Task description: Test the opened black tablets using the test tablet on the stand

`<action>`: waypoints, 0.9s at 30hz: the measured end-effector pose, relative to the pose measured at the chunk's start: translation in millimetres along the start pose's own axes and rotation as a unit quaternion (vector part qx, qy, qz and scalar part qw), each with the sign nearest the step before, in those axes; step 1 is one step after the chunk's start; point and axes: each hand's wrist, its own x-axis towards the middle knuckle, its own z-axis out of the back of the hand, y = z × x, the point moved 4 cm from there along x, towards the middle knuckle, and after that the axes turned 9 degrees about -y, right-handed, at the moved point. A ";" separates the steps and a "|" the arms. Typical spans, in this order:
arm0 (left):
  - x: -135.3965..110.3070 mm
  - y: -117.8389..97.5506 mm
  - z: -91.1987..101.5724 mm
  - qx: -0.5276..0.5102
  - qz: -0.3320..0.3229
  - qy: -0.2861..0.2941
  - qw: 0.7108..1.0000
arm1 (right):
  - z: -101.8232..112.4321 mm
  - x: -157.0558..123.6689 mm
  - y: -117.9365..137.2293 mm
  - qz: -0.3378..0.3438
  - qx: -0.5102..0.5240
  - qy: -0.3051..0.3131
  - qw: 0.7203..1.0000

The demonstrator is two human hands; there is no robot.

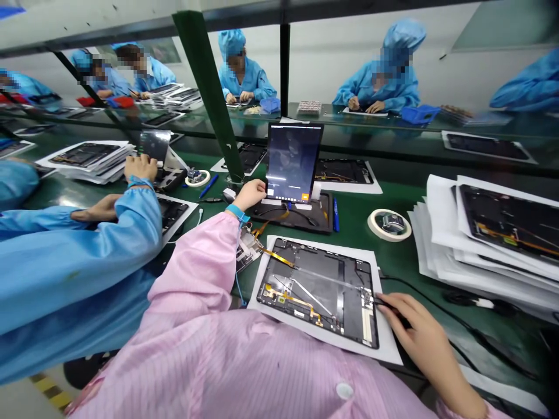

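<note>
An upright lit tablet screen (292, 163) leans in a dark stand (305, 218). My left hand (252, 194), with a blue band at the wrist, pinches the screen's lower left edge. In front of me an opened tablet housing (323, 285) lies on a white sheet (388, 349), with ribbon cables and small boards showing inside. My right hand (413, 320) has its fingers closed on a black cable plug (382, 301) at the housing's right edge. An orange ribbon cable (277, 256) runs from the housing to a metal-coloured board (248, 250) on its left.
A stack of sheets and housings (445, 250) stands at right, near a tape roll (389, 224). A blue pen (335, 214) lies beside the stand. At left, a co-worker's blue sleeve (109, 244) reaches close to my arm. A green post (209, 87) rises behind the bench.
</note>
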 end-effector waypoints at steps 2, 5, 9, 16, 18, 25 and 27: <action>0.6 1.8 -0.7 -0.002 -0.013 -0.013 1.000 | 0.5 0.2 0.2 -0.003 0.002 -0.002 1.000; 2.1 4.3 -1.9 0.003 -0.035 -0.036 0.999 | 0.5 1.0 0.3 -0.006 0.003 0.000 1.000; 4.4 5.2 -4.2 0.017 -0.038 -0.021 0.999 | -0.2 2.4 -0.8 -0.009 0.008 0.002 1.000; 3.3 1.0 -1.3 0.021 -0.042 -0.010 0.999 | 0.0 2.0 -2.6 -0.013 0.007 0.007 1.000; 2.2 0.9 -1.0 0.023 -0.043 -0.017 0.999 | -0.5 1.9 -3.3 -0.015 0.007 0.009 1.000; 3.5 -6.3 -0.9 0.005 -0.042 -0.043 0.998 | -0.3 2.1 -3.7 -0.008 0.009 0.002 1.000; 5.9 -13.5 1.6 -0.028 -0.047 -0.077 0.996 | 0.2 2.3 -3.4 -0.010 0.008 0.002 1.000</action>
